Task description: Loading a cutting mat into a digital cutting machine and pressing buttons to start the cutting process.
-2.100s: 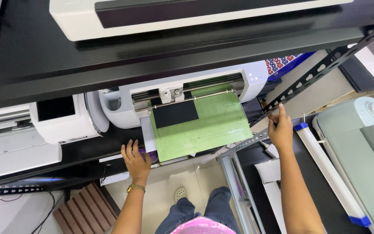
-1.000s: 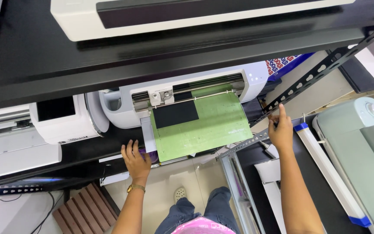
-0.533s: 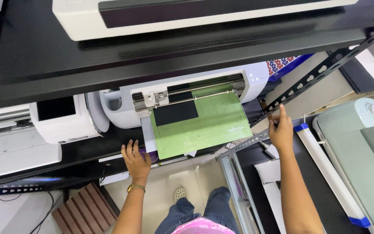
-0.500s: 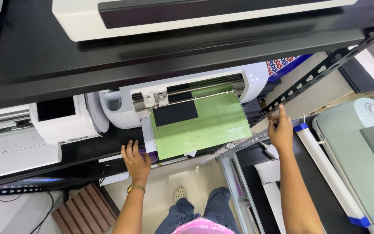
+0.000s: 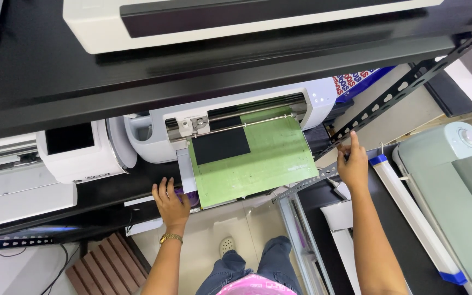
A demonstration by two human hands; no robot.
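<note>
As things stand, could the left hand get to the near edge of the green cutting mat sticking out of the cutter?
Probably yes. The left hand rests on the shelf edge right beside the green cutting mat, whose near-left corner overhangs with nothing visible between them.

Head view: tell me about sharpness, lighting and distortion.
Head view: sharp throughout, no motion blur on the left hand or right hand; even, soft light on the green mat; dark shelf loses detail; wide-angle lens makes edges splay.

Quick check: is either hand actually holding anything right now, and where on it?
Right hand grips the perforated black shelf brace near its lower end. Left hand rests flat on the shelf edge beside the green cutting mat, holding nothing.
</note>
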